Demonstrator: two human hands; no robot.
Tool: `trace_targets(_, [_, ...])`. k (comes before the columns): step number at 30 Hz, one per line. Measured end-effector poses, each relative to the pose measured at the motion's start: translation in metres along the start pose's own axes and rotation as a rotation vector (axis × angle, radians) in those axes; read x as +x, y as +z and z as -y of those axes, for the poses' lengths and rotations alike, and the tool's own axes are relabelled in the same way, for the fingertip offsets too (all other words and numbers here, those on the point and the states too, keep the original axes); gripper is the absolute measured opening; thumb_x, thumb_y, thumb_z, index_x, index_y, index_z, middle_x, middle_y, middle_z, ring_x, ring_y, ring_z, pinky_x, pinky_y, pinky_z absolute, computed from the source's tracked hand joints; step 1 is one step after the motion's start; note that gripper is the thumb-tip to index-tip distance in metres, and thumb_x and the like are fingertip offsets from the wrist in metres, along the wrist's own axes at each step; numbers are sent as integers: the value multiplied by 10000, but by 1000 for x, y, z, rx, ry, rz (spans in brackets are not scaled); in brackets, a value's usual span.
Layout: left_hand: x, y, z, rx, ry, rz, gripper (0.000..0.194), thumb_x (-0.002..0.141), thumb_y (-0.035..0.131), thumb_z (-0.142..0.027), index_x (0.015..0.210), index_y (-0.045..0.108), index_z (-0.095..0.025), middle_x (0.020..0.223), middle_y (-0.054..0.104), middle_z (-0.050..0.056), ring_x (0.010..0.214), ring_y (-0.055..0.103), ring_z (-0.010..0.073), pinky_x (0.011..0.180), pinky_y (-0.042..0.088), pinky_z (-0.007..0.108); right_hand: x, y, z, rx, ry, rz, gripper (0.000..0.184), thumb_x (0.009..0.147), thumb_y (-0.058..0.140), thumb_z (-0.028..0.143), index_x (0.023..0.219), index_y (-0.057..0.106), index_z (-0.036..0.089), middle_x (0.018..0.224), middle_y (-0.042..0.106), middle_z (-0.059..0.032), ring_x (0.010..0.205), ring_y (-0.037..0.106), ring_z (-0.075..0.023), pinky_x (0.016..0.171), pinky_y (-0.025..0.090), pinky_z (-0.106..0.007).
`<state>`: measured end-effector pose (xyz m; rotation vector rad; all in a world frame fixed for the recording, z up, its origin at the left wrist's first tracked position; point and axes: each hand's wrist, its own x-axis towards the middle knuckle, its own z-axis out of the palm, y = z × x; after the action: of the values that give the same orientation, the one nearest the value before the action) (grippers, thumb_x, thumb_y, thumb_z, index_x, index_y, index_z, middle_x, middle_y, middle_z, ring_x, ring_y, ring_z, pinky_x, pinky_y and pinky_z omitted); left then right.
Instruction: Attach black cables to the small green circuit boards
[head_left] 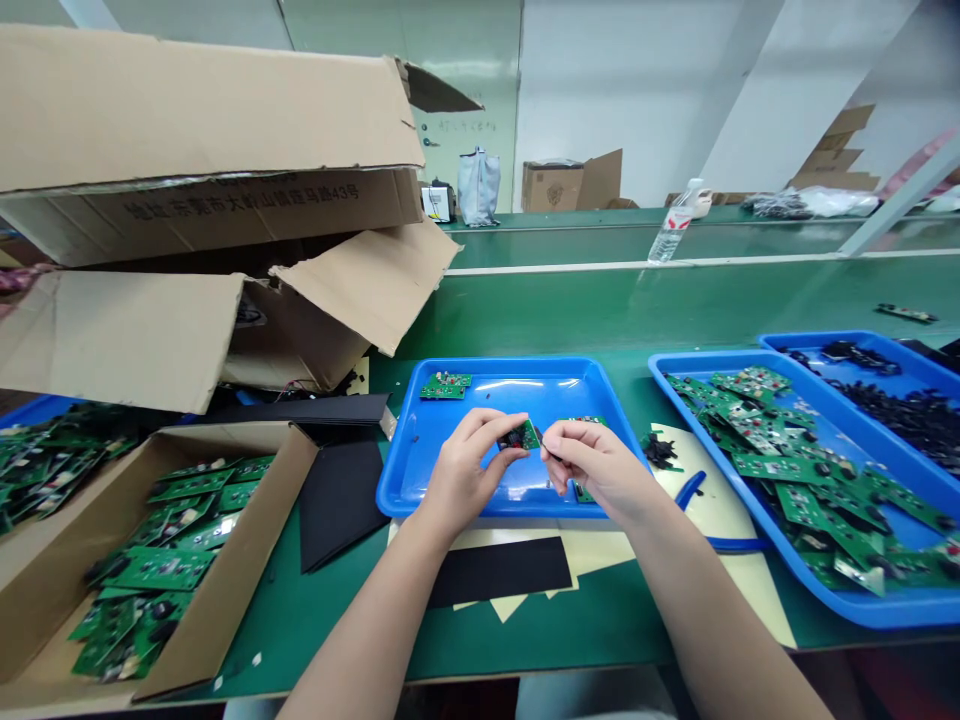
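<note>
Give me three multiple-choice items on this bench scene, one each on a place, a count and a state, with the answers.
1. Where is the green circuit board in the left hand?
A) Over the blue tray
B) Beside the water bottle
C) On the far bench

2. How many blue trays stand right of the right hand?
A) One
B) Two
C) Four

3. What state is the cardboard box in?
A) Taped shut
B) Empty
C) Open, holding green boards

1: A, the hands hold it above the tray.
2: B, the front tray and the rear tray.
3: C, its top is open and boards show inside.
</note>
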<state>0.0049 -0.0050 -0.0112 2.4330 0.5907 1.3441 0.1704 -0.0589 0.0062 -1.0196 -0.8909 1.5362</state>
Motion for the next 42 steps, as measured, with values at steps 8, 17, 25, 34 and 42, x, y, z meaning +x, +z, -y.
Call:
trace_targets(8, [-1, 0, -1, -72, -52, 16, 294, 849, 626, -153, 1138, 588, -193, 938, 605, 53, 858, 596, 136, 752, 532, 259, 0, 0, -1, 32, 45, 47, 312, 642, 722, 399, 607, 546, 144, 399, 399, 62, 353, 425, -73, 409, 345, -204])
trace_targets(17, [0, 0, -4, -230, -143, 33, 274, 866, 614, -212, 1139, 601, -191, 943, 611, 56, 865, 598, 139, 742, 560, 264, -1, 1, -1, 63, 52, 117, 390, 644, 746, 481, 626, 549, 145, 406, 394, 64, 367, 426, -75, 428, 364, -215])
trace_targets(25, [-1, -1, -8, -368, -228, 86, 297, 839, 638, -175, 1136, 617, -177, 947, 595, 56, 870, 617, 120, 741, 570, 216, 0, -1, -3, 36, -21, 102, 344, 644, 744, 439, 599, 566, 147, 411, 432, 45, 392, 461, -93, 441, 387, -226])
trace_targets(34, [-3, 1, -12, -455, -326, 94, 264, 823, 652, -190, 1085, 649, -158, 904, 594, 57, 834, 615, 129, 695, 571, 208, 2, 1, -10, -9, -141, 92, 339, 685, 710, 433, 602, 536, 155, 442, 469, 32, 425, 499, -103, 486, 420, -237])
trace_targets(42, [-3, 2, -16, -479, -397, 130, 226, 824, 648, -222, 1041, 651, -158, 859, 559, 41, 789, 605, 125, 634, 563, 194, 4, 5, -10, -51, -178, 32, 220, 652, 613, 315, 539, 494, 169, 427, 454, 36, 400, 481, -99, 452, 396, -227])
